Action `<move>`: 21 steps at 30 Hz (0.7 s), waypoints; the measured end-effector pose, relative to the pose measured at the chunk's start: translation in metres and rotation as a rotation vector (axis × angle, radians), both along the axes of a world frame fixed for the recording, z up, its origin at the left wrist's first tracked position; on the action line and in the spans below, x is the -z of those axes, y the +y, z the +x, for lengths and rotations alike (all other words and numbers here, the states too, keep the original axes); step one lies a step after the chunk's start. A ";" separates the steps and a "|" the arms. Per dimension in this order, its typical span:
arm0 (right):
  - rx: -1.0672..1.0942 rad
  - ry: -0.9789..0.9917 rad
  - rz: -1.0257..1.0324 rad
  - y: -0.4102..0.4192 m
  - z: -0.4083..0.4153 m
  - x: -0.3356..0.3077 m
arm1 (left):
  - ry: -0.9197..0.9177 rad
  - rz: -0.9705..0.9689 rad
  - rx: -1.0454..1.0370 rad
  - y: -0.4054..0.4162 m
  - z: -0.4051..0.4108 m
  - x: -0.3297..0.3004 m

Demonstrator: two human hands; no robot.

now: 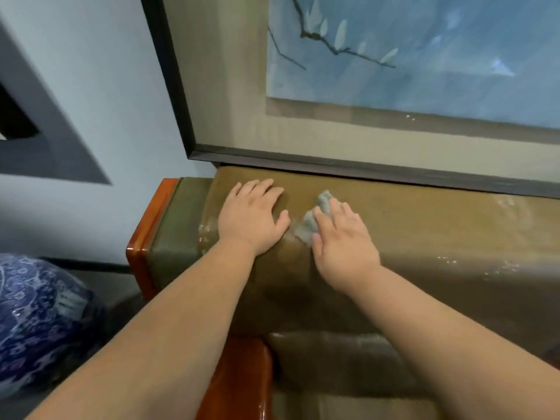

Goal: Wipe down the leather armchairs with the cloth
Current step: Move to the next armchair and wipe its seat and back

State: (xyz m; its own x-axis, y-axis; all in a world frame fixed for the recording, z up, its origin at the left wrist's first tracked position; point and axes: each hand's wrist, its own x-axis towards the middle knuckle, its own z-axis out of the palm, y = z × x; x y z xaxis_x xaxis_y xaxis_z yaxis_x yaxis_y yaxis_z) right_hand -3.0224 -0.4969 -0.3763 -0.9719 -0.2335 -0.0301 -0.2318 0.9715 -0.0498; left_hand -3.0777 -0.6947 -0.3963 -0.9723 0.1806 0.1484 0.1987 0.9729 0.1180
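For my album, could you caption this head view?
Right hand presses a grey cloth on the leather armchair's backrest; left hand rests flat beside it.

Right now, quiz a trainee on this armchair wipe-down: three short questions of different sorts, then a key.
1. True or false: the left hand holds the grey cloth.
2. What does the right hand do? A) hang idle B) press the cloth onto the backrest top C) grip the wooden armrest
3. Fill in: behind the backrest stands a framed ____.

Key
1. False; it lies flat on the leather, bare.
2. B
3. Painting, showing a branch with pale leaves.
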 end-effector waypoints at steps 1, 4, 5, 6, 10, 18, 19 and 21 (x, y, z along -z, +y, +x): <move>-0.121 0.011 0.008 -0.003 0.006 0.004 | 0.029 -0.009 -0.021 0.002 -0.001 0.004; -0.297 0.010 0.080 0.036 -0.002 0.010 | 0.098 -0.022 -0.043 -0.005 -0.005 0.015; -0.232 0.022 0.075 0.056 -0.010 0.011 | 0.112 -0.023 -0.040 -0.005 -0.006 0.017; -0.103 0.053 0.049 0.076 -0.018 0.011 | 0.123 -0.022 -0.040 -0.003 -0.006 0.018; 0.306 0.045 -0.023 0.062 -0.044 0.009 | 0.151 0.003 -0.028 -0.002 -0.007 0.019; -0.041 -0.019 -0.042 0.046 -0.061 0.003 | 0.162 0.012 -0.049 -0.002 -0.008 0.023; 0.070 -0.007 -0.035 0.065 -0.069 0.004 | 0.163 0.013 -0.051 -0.002 -0.007 0.023; 0.185 -0.009 -0.020 0.066 -0.080 0.001 | 0.170 0.011 -0.066 -0.001 -0.007 0.023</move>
State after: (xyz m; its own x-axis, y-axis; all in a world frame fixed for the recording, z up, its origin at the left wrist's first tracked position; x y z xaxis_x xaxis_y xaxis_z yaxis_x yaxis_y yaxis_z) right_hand -3.1028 -0.4306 -0.3778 -0.9980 -0.0514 -0.0361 -0.0488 0.9963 -0.0704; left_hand -3.0850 -0.6959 -0.4188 -0.9427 0.1152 0.3132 0.1529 0.9833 0.0987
